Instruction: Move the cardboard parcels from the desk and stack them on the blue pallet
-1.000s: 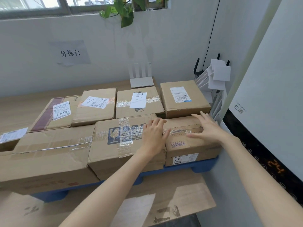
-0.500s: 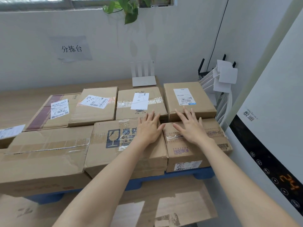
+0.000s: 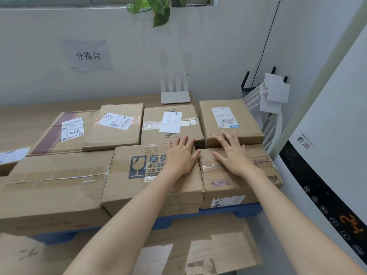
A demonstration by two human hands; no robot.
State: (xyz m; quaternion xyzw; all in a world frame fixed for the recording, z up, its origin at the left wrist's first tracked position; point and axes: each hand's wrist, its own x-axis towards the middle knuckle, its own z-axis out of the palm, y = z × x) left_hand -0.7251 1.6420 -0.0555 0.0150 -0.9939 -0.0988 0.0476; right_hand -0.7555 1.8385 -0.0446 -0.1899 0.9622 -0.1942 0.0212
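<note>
Pressing the left hand [image 3: 181, 154] flat, fingers straight, on the fragile-marked parcel [image 3: 127, 187], and the right hand [image 3: 234, 156] likewise on the small parcel [image 3: 234, 187], both sitting at the blue pallet [image 3: 228, 210] front. Nearing completion, apparently; hard telling whether the back row [image 3: 230, 120] is sitting on pallet or tabletop [image 3: 23, 120]. Reaching farther forward than a moment ago, snugging the small parcel inward.

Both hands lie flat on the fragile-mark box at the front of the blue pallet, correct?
Not quite. Only the left hand lies flat on the fragile-mark box. The right hand lies flat on the smaller box just to its right. The head view shows this. Both boxes do sit at the front of the blue pallet.
</note>
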